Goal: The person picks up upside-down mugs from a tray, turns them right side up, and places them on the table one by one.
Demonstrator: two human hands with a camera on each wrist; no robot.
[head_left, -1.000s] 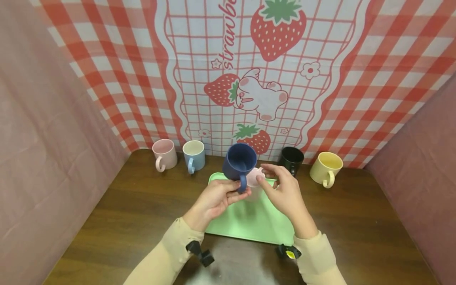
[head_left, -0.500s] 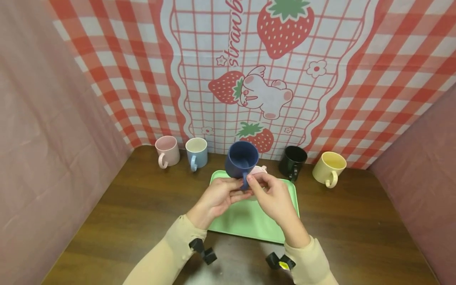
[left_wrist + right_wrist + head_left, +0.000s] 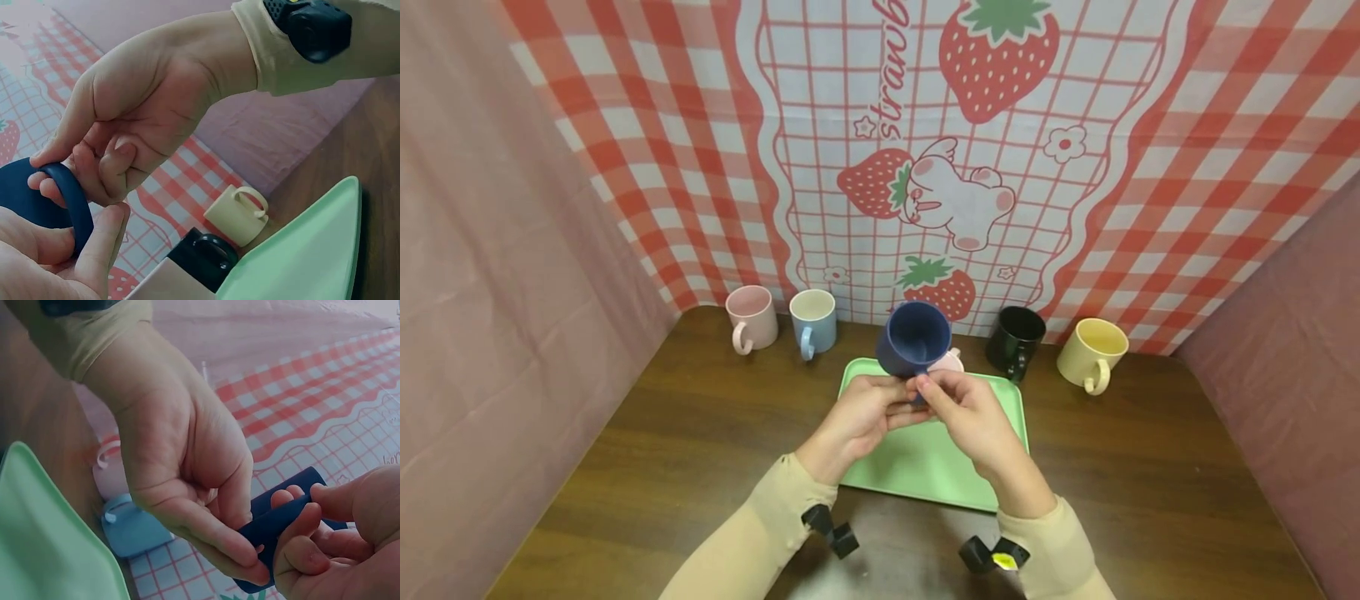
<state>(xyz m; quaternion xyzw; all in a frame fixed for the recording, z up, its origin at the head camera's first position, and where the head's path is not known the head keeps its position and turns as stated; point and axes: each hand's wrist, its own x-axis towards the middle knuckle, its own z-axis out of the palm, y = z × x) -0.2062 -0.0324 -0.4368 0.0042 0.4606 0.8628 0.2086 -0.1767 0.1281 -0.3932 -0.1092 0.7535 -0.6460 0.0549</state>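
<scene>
A navy blue mug (image 3: 917, 333) is held up over the green tray (image 3: 932, 471), its mouth facing up and towards me. My left hand (image 3: 857, 421) grips it by the handle from the left. From the right, my right hand (image 3: 977, 417) pinches the same handle, thumb in front; the left wrist view shows thumb and fingers of that hand around the handle loop (image 3: 75, 203). Both hands' fingertips meet there and cover most of the handle in the head view. Behind the navy mug, a pale pink mug (image 3: 951, 362) on the tray is mostly hidden.
Along the back of the wooden table (image 3: 647, 467) stand a pink mug (image 3: 752, 318) and a light blue mug (image 3: 814, 325) at left. A black mug (image 3: 1015, 337) and a yellow mug (image 3: 1086, 354) are at right. A checked strawberry cloth (image 3: 970, 292) hangs behind them.
My right hand has left the pale pink mug and moved left to take the navy mug's handle beside my left hand. The navy mug has shifted slightly right.
</scene>
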